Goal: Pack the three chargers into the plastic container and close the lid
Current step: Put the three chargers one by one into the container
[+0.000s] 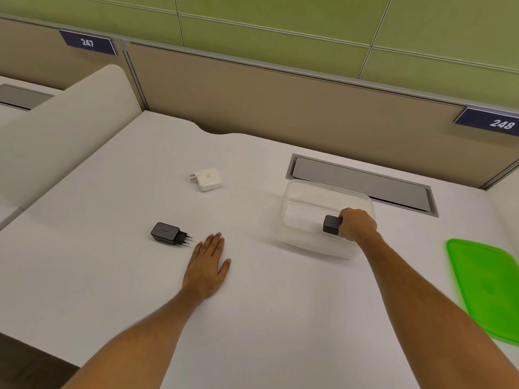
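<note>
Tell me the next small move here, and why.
Probably: the right hand lowers the black charger it grips to the floor of the clear container and lets go. The charger sits over the open box, while two chargers remain on the desk and the green lid lies aside.

Looked like an open-plan office: white desk (112,276) with partition panels (280,108), numbered seat tags 247 (87,42) and 248 (494,123), and a grey cable hatch (362,182).

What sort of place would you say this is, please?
Probably an open-plan office or study hall: numbered seat signs 247 and 248, partition panels between white desks, and a recessed cable hatch.
</note>
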Action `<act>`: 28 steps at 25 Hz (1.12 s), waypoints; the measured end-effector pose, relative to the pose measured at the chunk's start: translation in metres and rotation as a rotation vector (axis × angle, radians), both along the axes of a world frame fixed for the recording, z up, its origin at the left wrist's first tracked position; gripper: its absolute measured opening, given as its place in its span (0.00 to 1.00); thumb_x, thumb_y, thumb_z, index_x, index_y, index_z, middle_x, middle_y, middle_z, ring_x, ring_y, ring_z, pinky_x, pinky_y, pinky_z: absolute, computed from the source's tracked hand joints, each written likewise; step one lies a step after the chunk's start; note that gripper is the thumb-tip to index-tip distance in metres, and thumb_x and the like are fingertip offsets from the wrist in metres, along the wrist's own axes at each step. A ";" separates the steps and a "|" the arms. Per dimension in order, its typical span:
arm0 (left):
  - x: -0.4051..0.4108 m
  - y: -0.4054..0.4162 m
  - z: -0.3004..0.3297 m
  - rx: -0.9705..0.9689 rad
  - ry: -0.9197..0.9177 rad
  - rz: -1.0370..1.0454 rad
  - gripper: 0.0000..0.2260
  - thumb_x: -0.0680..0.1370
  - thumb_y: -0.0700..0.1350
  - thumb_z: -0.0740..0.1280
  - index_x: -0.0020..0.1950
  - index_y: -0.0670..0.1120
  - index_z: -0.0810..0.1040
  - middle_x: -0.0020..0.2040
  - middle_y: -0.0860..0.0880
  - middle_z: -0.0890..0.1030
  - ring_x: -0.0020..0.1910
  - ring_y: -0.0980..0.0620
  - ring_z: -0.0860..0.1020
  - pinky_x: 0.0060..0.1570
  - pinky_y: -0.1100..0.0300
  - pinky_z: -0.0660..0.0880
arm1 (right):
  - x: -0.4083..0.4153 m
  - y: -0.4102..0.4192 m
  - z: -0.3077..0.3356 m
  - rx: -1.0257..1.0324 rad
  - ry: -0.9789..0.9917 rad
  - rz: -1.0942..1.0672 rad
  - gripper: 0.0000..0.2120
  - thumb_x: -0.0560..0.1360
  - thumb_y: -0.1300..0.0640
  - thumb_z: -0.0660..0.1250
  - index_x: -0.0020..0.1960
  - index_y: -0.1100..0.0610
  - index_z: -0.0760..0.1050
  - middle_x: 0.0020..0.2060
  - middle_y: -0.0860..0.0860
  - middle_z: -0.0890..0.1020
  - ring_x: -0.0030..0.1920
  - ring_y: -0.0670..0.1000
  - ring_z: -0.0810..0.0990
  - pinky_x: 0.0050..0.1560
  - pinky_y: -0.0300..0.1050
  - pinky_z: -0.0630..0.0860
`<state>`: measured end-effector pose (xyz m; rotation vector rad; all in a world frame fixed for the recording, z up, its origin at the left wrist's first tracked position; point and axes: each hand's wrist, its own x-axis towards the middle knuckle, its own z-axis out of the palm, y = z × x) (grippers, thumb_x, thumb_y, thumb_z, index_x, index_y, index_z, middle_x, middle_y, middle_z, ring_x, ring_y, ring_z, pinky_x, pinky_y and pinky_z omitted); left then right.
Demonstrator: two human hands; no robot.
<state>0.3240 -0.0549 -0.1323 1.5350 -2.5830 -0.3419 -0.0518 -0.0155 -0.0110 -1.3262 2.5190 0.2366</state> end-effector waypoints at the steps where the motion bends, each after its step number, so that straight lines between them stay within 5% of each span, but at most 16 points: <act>1: 0.000 0.000 0.000 -0.002 0.003 0.002 0.31 0.76 0.59 0.43 0.76 0.45 0.53 0.78 0.50 0.54 0.76 0.54 0.49 0.75 0.55 0.46 | 0.000 0.000 -0.002 0.025 -0.004 0.008 0.16 0.73 0.61 0.65 0.61 0.57 0.75 0.54 0.57 0.81 0.56 0.58 0.77 0.50 0.50 0.77; 14: -0.002 0.001 0.000 -0.020 -0.012 0.012 0.31 0.77 0.59 0.45 0.76 0.45 0.54 0.77 0.50 0.55 0.76 0.53 0.51 0.75 0.55 0.46 | 0.000 -0.008 -0.004 0.095 -0.071 0.016 0.15 0.71 0.61 0.68 0.58 0.56 0.78 0.52 0.55 0.82 0.51 0.57 0.81 0.49 0.47 0.79; 17: -0.002 0.000 -0.002 -0.025 -0.031 0.019 0.30 0.77 0.59 0.44 0.76 0.46 0.53 0.78 0.50 0.54 0.76 0.54 0.50 0.75 0.56 0.45 | -0.002 -0.016 0.007 -0.002 -0.080 -0.024 0.16 0.68 0.59 0.73 0.55 0.57 0.79 0.51 0.55 0.83 0.49 0.57 0.82 0.50 0.47 0.80; 21: -0.001 0.000 -0.003 -0.021 -0.040 0.017 0.30 0.77 0.59 0.44 0.76 0.46 0.52 0.78 0.50 0.53 0.76 0.54 0.49 0.75 0.55 0.45 | 0.016 -0.039 0.025 -0.250 -0.010 0.002 0.10 0.70 0.60 0.68 0.51 0.57 0.81 0.46 0.56 0.84 0.47 0.59 0.82 0.43 0.45 0.76; 28: 0.000 0.002 -0.001 -0.005 -0.046 0.011 0.29 0.78 0.58 0.46 0.76 0.45 0.53 0.78 0.49 0.54 0.77 0.53 0.50 0.75 0.53 0.47 | 0.098 -0.092 0.041 -0.456 0.025 0.279 0.08 0.72 0.57 0.63 0.46 0.58 0.80 0.43 0.58 0.84 0.44 0.62 0.81 0.40 0.45 0.73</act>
